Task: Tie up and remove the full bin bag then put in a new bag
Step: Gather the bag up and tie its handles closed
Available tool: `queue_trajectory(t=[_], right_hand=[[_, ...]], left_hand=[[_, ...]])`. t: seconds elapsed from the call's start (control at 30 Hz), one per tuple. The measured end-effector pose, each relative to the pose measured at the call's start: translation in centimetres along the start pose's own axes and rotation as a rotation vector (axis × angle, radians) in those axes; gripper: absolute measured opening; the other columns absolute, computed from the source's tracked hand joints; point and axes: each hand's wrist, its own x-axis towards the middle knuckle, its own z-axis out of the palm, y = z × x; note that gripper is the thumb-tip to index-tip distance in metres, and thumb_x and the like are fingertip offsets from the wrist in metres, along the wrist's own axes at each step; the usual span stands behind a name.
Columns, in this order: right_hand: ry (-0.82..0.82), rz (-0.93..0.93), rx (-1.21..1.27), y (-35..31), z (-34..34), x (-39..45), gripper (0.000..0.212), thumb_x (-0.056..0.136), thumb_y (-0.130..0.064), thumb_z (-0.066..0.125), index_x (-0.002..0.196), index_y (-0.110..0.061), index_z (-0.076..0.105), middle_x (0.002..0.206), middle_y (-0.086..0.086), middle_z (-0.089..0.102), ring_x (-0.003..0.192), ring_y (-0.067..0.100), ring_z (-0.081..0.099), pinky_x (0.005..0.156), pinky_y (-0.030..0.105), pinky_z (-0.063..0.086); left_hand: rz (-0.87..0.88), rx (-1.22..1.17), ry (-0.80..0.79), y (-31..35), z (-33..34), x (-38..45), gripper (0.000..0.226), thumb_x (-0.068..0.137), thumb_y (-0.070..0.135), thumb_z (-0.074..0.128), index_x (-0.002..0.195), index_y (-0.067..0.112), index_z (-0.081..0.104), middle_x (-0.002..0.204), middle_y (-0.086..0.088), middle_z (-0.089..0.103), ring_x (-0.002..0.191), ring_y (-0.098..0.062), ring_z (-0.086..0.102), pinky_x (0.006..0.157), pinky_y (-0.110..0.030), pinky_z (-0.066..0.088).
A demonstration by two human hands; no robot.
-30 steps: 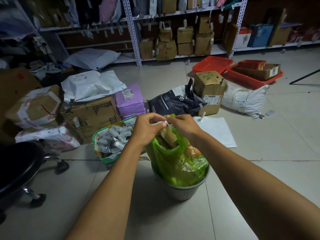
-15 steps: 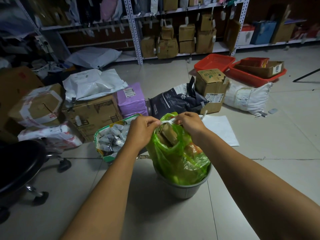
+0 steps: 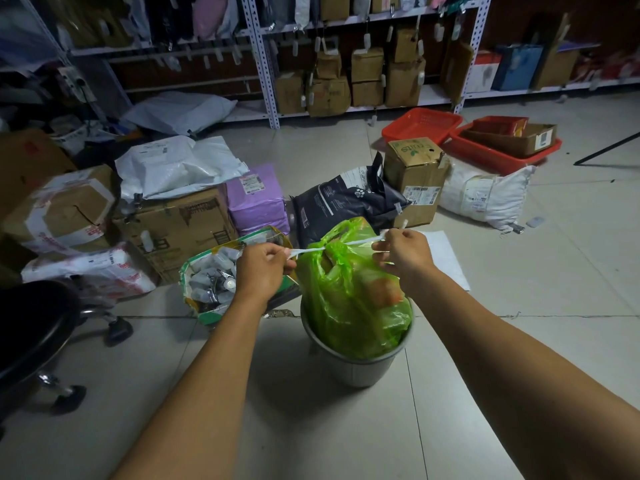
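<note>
On the pale tiled floor [image 3: 519, 341], before shelves [image 3: 346, 57] of boxes, the green bag [image 3: 353, 299] sits in a grey bin [image 3: 349, 368], while the left hand [image 3: 261, 271] and right hand [image 3: 405, 252] each pinch one end of a white string [image 3: 349, 243] stretched tight across its neck.

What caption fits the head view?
Both hands, left and right, pull a white tie taut around the green bin bag.

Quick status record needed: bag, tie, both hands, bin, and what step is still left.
bag: green bin bag, full, neck gathered, sitting in the bin
tie: white strip around the neck, stretched out to both sides
left hand: pinches the strip's left end
right hand: pinches the strip's right end
bin: grey bin on the tiled floor
left to do: lift bag out, fit new bag
</note>
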Motion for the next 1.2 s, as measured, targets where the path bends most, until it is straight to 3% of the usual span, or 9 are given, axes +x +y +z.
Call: queue_trajectory(t=[0.17,0.37,0.5,0.67,0.83,0.93,1.07,1.2], right_hand=[[0.034,-0.026,0.008,0.2,-0.4,0.1,0.014,0.095,-0.013,0.042,0.096,-0.008,0.056,0.074,0.006,0.065,0.057,0.019,0.058,0.057,0.027,0.048],[0.078,-0.024,0.033,0.5,-0.9,0.5,0.015,0.097,-0.013,0.043,0.093,-0.007,0.056,0.074,0.007,0.065,0.057,0.020,0.057,0.054,0.027,0.050],[0.124,-0.022,0.070,0.8,-1.2,0.8,0.017,0.097,-0.013,0.043,0.095,-0.004,0.058,0.076,0.009,0.066,0.059,0.024,0.060,0.057,0.032,0.053],[0.189,-0.008,0.160,1.0,-1.2,1.2,0.022,0.096,-0.012,0.040,0.096,-0.002,0.060,0.085,0.013,0.069,0.067,0.022,0.068,0.062,0.033,0.056],[0.203,0.015,0.250,1.1,-1.3,1.5,0.022,0.098,-0.012,0.039,0.099,-0.001,0.058,0.084,0.015,0.071,0.069,0.021,0.071,0.069,0.035,0.059],[0.166,0.013,0.385,0.7,-0.8,1.1,0.022,0.099,-0.009,0.036,0.098,0.001,0.055,0.079,0.013,0.071,0.070,0.022,0.072,0.065,0.030,0.059],[0.102,-0.019,0.372,-0.4,0.5,0.6,0.019,0.089,-0.001,0.039,0.079,-0.008,0.053,0.068,0.008,0.068,0.078,0.022,0.068,0.068,0.028,0.056],[-0.004,-0.093,0.291,-0.5,1.5,-0.1,0.012,0.094,-0.006,0.046,0.089,-0.011,0.055,0.070,0.007,0.056,0.068,0.018,0.063,0.068,0.030,0.057]], left_hand=[[-0.091,-0.101,0.039,-0.3,0.0,0.2,0.019,0.094,0.014,0.060,0.079,0.015,0.071,0.068,0.000,0.073,0.060,-0.016,0.070,0.059,-0.024,0.045],[-0.143,-0.122,0.075,-0.8,-0.2,0.5,0.021,0.094,0.016,0.061,0.074,0.019,0.068,0.065,0.001,0.073,0.066,-0.020,0.072,0.073,-0.035,0.057],[-0.167,-0.153,0.121,-1.1,-0.3,0.7,0.015,0.094,0.015,0.060,0.084,0.012,0.071,0.069,-0.002,0.074,0.069,-0.022,0.073,0.074,-0.036,0.059],[-0.171,-0.178,0.158,-0.6,0.0,0.7,0.022,0.095,0.019,0.060,0.074,0.021,0.067,0.068,0.001,0.073,0.070,-0.019,0.073,0.075,-0.035,0.058],[-0.191,-0.202,0.166,-0.7,-0.2,1.0,0.018,0.095,0.019,0.060,0.079,0.019,0.069,0.069,0.000,0.074,0.070,-0.018,0.073,0.080,-0.043,0.060],[-0.121,-0.221,0.123,-0.1,-0.2,1.1,0.021,0.095,0.020,0.059,0.076,0.022,0.068,0.069,0.001,0.073,0.071,-0.020,0.072,0.078,-0.041,0.058],[-0.054,-0.326,0.081,1.4,0.1,1.3,0.022,0.094,0.021,0.060,0.074,0.021,0.069,0.052,0.009,0.059,0.050,-0.008,0.056,0.060,-0.032,0.051],[-0.041,-0.431,-0.016,2.8,0.9,1.2,0.018,0.095,0.025,0.062,0.079,0.018,0.068,0.065,0.002,0.058,0.054,-0.002,0.056,0.068,-0.033,0.056]])
